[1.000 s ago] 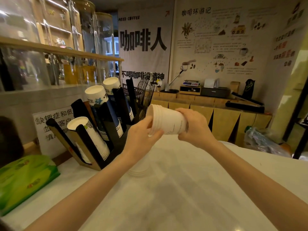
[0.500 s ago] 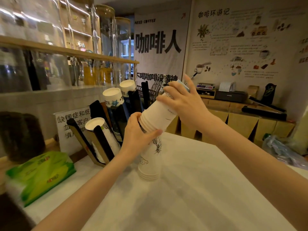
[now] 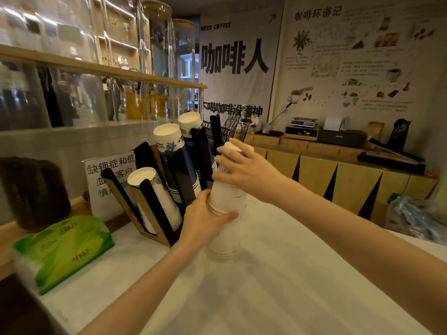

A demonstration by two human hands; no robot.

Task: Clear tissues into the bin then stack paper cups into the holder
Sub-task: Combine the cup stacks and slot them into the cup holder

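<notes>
Currently my right hand [image 3: 246, 170] is wrapped around the upper section of the white paper cup stack [image 3: 226, 206], fingers curled over its closed top end, in the centre of the frame. My left hand [image 3: 205, 218] is clasped around the stack lower down, thumb across the ring of rolled rims where the upper group of cups meets the lower group. The cups are inverted, rims down, and the lowest rims appear to rest on the white counter [image 3: 266, 286]. I judge this two-hand hold serves to nest the upper group onto the lower one: the left hand steadies the joint while the right hand presses down along the axis.

The black slotted cup holder [image 3: 183, 180] stands just left of the stack, against the back wall of the counter. Three of its slots already carry angled cup columns, bases pointing up; whether a free slot remains I cannot tell, as the right hand covers the far end.

A green tissue pack [image 3: 63, 247] lies at lower left, well apart. The counter surface in the lower right of the frame is open, giving room to tilt the stack toward the holder.
</notes>
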